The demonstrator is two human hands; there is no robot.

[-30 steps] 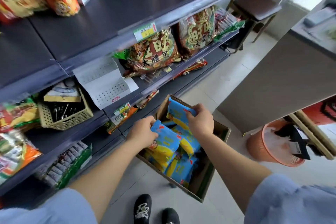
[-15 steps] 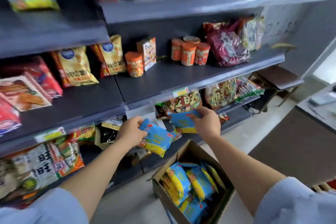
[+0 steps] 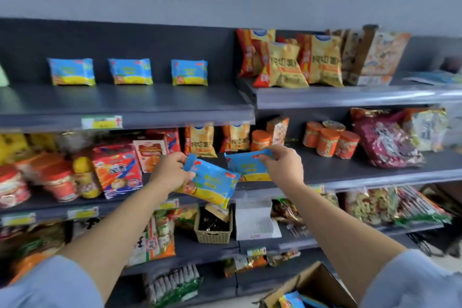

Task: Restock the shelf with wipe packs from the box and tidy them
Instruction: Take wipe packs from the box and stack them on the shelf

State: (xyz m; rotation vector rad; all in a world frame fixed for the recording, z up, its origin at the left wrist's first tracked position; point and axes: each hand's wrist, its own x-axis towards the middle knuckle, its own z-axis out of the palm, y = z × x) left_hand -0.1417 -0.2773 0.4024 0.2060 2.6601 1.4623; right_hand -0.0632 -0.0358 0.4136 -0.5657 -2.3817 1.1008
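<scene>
My left hand grips a blue-and-yellow wipe pack by its left end, tilted, in front of the middle shelf. My right hand pinches a second wipe pack by its top edge, just right of the first. Both packs hang in the air below the top left shelf, where three matching wipe packs stand upright in a spaced row against the back panel. The cardboard box sits at the bottom right with more packs showing inside.
Yellow snack bags fill the top right shelf. Orange cans, red boxes and jars crowd the middle shelf behind my hands. A small woven basket and a white card sit on a lower shelf.
Both hands lifted their wipe packs out of the box on the floor and raised them to middle-shelf height. My view swung upward, bringing the top shelf into sight.
</scene>
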